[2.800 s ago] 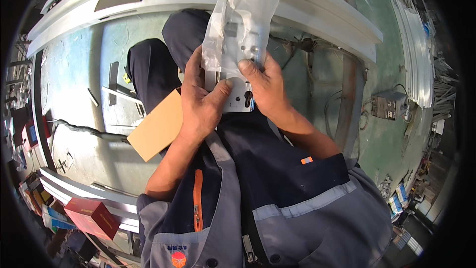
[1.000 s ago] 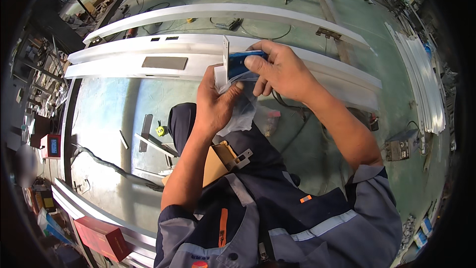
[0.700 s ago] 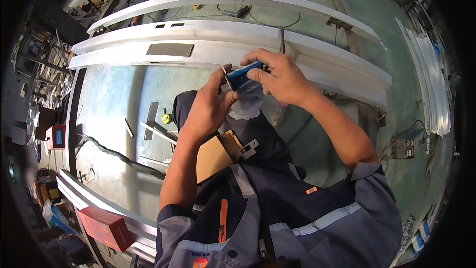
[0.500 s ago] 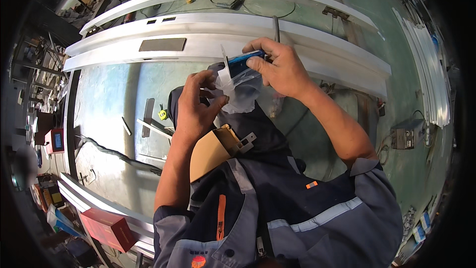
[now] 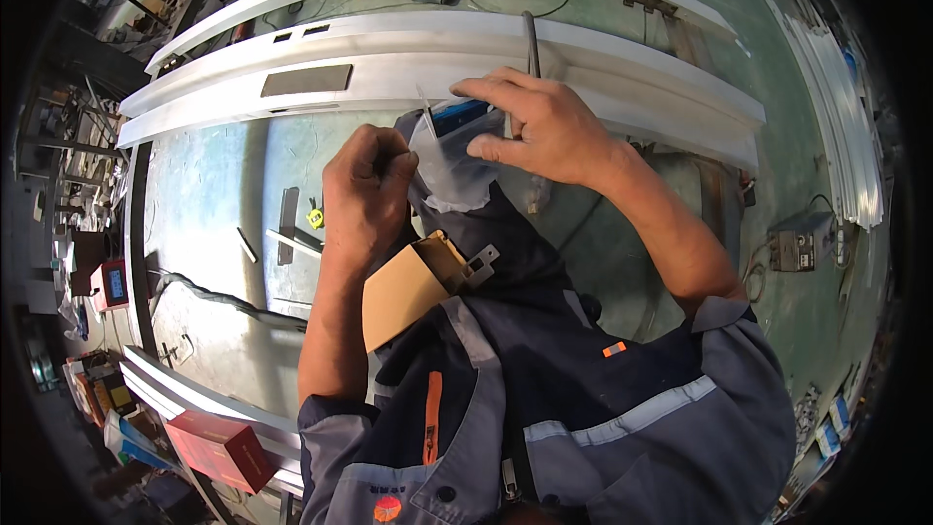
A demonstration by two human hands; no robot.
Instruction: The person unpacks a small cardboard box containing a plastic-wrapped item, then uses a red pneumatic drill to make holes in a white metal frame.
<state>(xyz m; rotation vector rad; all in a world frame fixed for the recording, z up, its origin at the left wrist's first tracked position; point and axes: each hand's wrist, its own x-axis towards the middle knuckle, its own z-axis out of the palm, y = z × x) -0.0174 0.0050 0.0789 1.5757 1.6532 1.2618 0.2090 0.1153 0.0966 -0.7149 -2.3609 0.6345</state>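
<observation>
Far left of the carton [image 5: 397, 306], a red meter [image 5: 114, 283] with a lit display stands by a dark frame. Left of the carton and closer to the person's side, a red box [image 5: 221, 449] sits on pale rails [image 5: 155, 384], which probably serve it as a shelf. Beyond the carton and to its left, a dark plate [image 5: 307, 81] lies on a white beam [image 5: 408, 78], whose broad face gives it level support. A yellow tape measure [image 5: 315, 218] is on the floor, left of the carton.

The left hand [image 5: 367, 175] is just beyond the carton, fingers curled in and thumb against them, at the bag's near side; whether a fold of plastic is pinched there, I cannot tell. The carton itself rests on the lap, open end turned away from the body, a place that likely leaves both hands free. A metal tab [image 5: 481, 265] shows at its mouth.

Beyond the carton, over the knee, is the clear bag [image 5: 452, 170] with the blue part [image 5: 460, 117] in its upper portion. The knee may take some of its weight. Right of the bag, the right hand [image 5: 478, 119] has thumb and forefinger spread around the part's end, perhaps to steady it; how firmly it grips is unclear. Well right of the carton, a dark power unit [image 5: 792, 248] sits on the floor.
</observation>
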